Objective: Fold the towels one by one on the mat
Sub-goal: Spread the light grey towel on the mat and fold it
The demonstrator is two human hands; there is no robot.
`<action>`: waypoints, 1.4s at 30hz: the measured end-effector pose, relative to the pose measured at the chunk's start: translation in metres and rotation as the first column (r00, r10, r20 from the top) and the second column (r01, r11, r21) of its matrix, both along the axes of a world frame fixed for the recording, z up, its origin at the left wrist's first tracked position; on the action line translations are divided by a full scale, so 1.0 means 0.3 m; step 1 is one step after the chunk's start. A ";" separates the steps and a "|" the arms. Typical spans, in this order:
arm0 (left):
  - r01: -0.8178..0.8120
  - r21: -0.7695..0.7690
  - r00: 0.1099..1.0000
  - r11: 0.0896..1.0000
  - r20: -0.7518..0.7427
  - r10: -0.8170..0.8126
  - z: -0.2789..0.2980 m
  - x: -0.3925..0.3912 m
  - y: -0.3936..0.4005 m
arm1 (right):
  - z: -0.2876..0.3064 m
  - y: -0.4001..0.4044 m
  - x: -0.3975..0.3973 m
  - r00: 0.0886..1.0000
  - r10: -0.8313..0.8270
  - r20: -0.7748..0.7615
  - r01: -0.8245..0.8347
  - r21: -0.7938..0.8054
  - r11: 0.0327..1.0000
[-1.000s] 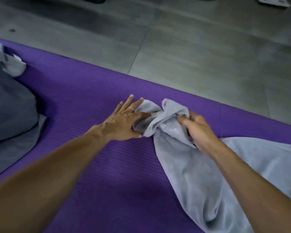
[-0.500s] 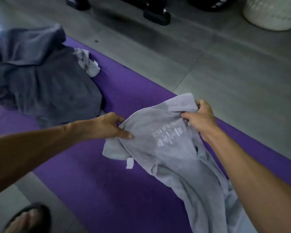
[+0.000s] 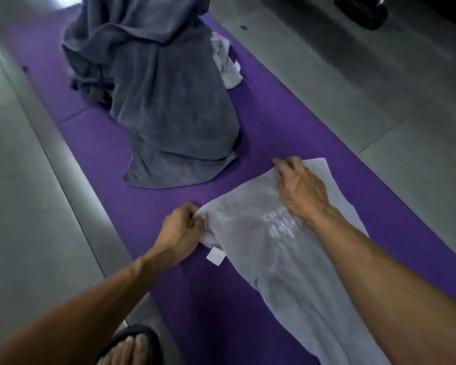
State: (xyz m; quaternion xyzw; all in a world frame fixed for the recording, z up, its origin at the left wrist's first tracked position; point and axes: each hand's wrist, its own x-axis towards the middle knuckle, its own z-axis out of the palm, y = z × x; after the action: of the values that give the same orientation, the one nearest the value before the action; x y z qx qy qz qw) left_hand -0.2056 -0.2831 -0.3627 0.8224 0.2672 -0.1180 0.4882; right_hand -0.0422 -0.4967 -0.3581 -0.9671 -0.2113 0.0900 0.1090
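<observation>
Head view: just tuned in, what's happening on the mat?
A person is spreading a light grey towel on the purple mat. The left hand pinches its near corner; the right hand holds the far edge. It lies mostly flat, not yet folded. A heap of dark grey towels waits farther along the mat.

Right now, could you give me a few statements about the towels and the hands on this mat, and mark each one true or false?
1. The left hand pinches a corner of the light grey towel. True.
2. The right hand hangs above the floor, touching nothing. False: it rests on the light grey towel's far end.
3. The dark grey towel lies heaped on the purple mat. True.
4. The light grey towel is plain, without lettering. False: white lettering shows beside the right wrist.
5. A white tag sits near the left hand. True.
</observation>
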 end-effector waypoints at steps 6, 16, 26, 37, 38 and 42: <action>-0.162 -0.115 0.982 0.980 0.075 0.172 0.030 0.001 0.129 | -0.010 0.134 0.092 0.991 0.123 -0.060 -0.132 -0.179 0.975; 0.319 0.696 0.864 0.643 0.065 -0.499 0.006 0.020 0.171 | -0.002 0.139 0.110 0.990 -0.101 0.102 0.119 -0.188 0.975; 0.642 0.654 0.609 0.401 -0.116 -0.785 -0.104 0.156 -0.015 | 0.020 0.010 0.246 0.821 -0.539 -0.190 0.518 -0.148 0.842; 0.544 0.708 0.605 0.451 0.042 -0.795 -0.097 0.247 -0.063 | 0.042 0.017 0.369 0.843 -0.454 -0.290 0.458 -0.058 0.887; 0.545 0.706 0.585 0.452 0.066 -0.808 -0.087 0.282 -0.094 | 0.047 -0.038 0.335 0.835 -0.469 -0.287 0.477 -0.046 0.878; 0.560 0.698 0.499 0.446 0.145 -0.854 -0.056 0.439 -0.289 | 0.050 -0.333 0.110 0.762 -0.604 -0.233 0.609 -0.057 0.791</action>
State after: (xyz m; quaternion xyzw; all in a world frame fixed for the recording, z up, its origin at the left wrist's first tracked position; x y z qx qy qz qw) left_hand -0.0738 -0.3698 -0.3795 0.9592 -0.2261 -0.0251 0.1681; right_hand -0.0092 -0.5965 -0.3431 -0.9640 0.1261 0.1633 0.1675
